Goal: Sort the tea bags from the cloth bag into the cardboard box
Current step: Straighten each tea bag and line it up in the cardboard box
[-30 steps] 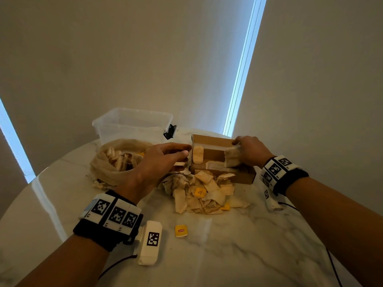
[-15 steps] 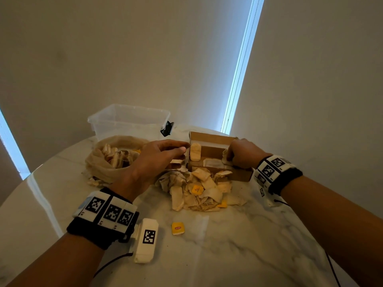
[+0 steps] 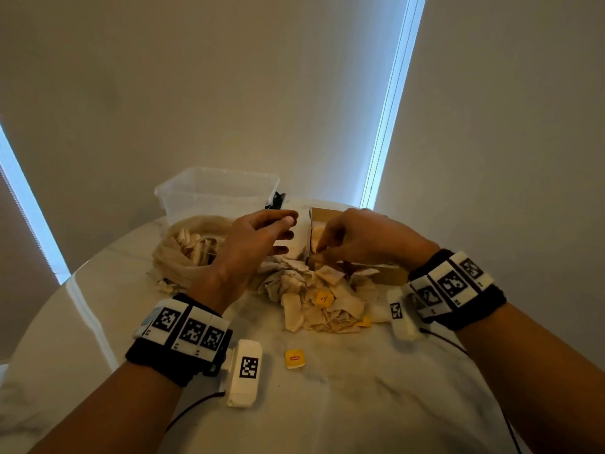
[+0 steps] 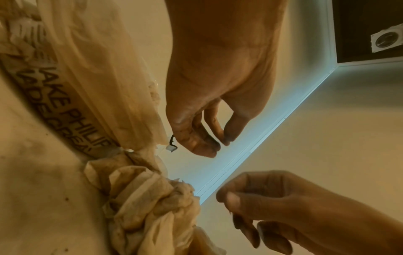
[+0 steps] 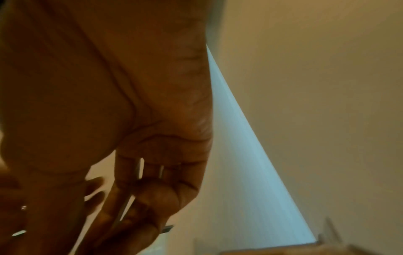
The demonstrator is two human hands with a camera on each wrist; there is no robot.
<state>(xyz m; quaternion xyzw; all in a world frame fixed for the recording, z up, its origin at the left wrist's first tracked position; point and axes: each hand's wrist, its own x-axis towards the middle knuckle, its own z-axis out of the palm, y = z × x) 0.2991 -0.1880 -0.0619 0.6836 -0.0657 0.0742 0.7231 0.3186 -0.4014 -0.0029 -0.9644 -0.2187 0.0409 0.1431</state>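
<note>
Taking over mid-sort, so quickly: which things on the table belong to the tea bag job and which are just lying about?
Job: cloth bag with tea bags; loose tea bag pile; cardboard box; left hand; right hand.

Lying about: clear plastic tub; single yellow packet; small black object beside the tub.

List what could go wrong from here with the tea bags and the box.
1. The pile of loose tea bags lies right against the cardboard box; the right hand working at the box could drag some along.
2. Strings in the pile look tangled, so lifting one bag may pull others.
3. The yellow tag lying apart could be overlooked.
</note>
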